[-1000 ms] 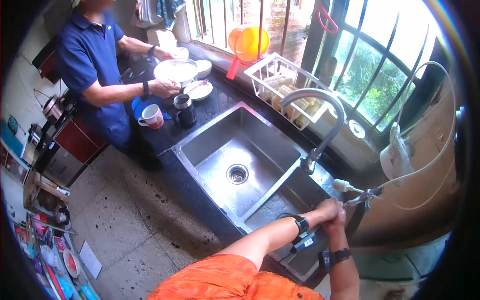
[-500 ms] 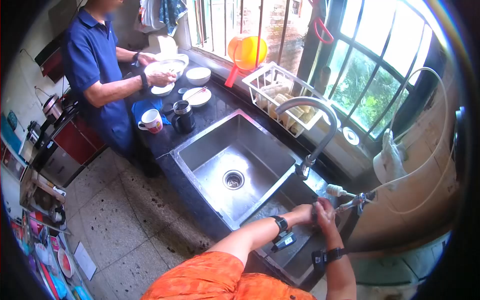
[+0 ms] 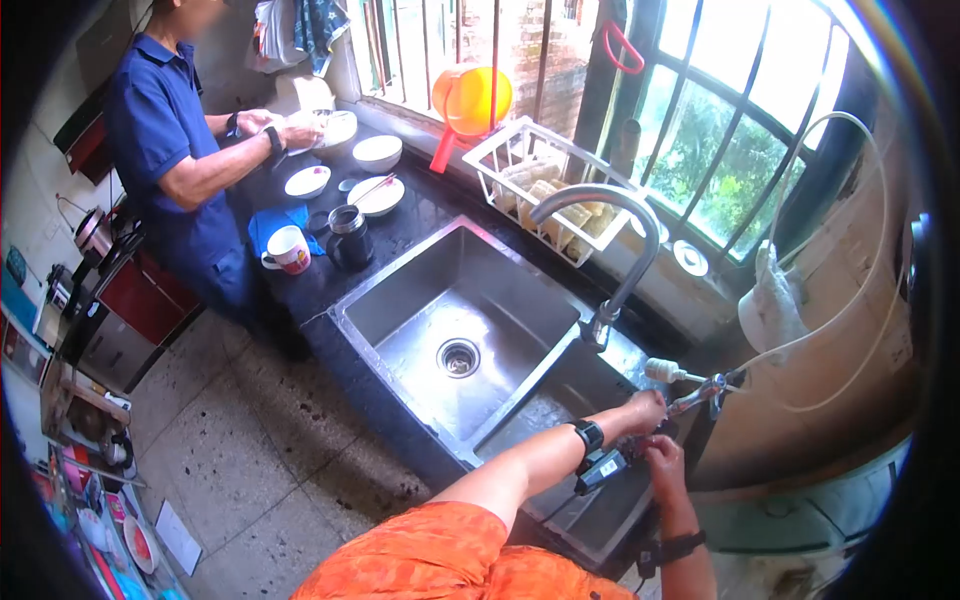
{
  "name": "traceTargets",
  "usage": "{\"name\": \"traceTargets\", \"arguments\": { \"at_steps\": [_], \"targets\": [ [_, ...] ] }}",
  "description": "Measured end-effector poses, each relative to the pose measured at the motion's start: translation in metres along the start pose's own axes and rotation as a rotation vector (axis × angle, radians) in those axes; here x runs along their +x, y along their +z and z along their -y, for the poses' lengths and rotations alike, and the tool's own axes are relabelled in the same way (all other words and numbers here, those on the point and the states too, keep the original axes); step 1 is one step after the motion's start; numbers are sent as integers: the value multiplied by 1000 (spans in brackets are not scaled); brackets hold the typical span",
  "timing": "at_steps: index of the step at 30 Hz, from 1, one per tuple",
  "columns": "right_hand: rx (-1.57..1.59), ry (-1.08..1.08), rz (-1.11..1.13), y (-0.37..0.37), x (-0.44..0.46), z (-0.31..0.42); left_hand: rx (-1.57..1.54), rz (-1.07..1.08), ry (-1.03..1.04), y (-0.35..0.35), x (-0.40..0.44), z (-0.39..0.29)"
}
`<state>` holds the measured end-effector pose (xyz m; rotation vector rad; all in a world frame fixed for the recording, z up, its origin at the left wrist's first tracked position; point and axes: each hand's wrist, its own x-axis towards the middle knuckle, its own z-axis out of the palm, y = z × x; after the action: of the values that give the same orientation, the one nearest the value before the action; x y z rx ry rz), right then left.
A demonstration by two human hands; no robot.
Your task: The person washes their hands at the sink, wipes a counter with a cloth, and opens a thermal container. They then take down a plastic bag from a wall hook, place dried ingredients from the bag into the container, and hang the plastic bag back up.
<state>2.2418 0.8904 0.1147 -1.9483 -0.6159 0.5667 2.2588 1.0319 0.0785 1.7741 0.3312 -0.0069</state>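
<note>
My left hand point(image 3: 646, 409) is over the smaller right-hand basin point(image 3: 590, 515), right beside the wall tap point(image 3: 700, 393). Its fingers point away from me and are mostly hidden. Just below it, my right hand point(image 3: 666, 464) has bent fingers drawn together at the basin's right side. Something dark shows by those fingertips, too small to name. The two hands are apart. A black device point(image 3: 600, 471) is strapped to my left wrist, and a dark band point(image 3: 680, 545) circles my right wrist.
A larger steel basin point(image 3: 400, 352) lies left, under a curved faucet point(image 3: 640, 225). A white rack point(image 3: 480, 160) stands by the window. On the counter are a mug point(image 3: 288, 250), a dark tumbler point(image 3: 349, 240) and bowls point(image 3: 377, 152). Another person point(image 3: 165, 130) stands there.
My hands, together before, have separated: the left is slightly higher by the tap, the right lower. The other person's hands have shifted; the large bowl they held is no longer plainly seen there.
</note>
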Motion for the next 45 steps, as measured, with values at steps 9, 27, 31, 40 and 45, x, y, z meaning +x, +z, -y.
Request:
{"name": "traceTargets", "arguments": {
  "at_steps": [9, 27, 31, 40, 45],
  "targets": [
    [671, 449, 109, 37, 64, 30, -111, -314, 242, -72, -83, 47],
    [188, 152, -58, 23, 22, 4, -591, -156, -302, -116, -206, 52],
    [295, -311, -421, 3, 1, 39, -684, -117, -377, -113, -212, 50],
    [438, -248, -438, -11, -11, 78, -800, -167, -324, -111, -214, 54],
    [275, -319, -399, -18, -8, 87, -758, -101, -388, -116, -222, 57]
  ]
}}
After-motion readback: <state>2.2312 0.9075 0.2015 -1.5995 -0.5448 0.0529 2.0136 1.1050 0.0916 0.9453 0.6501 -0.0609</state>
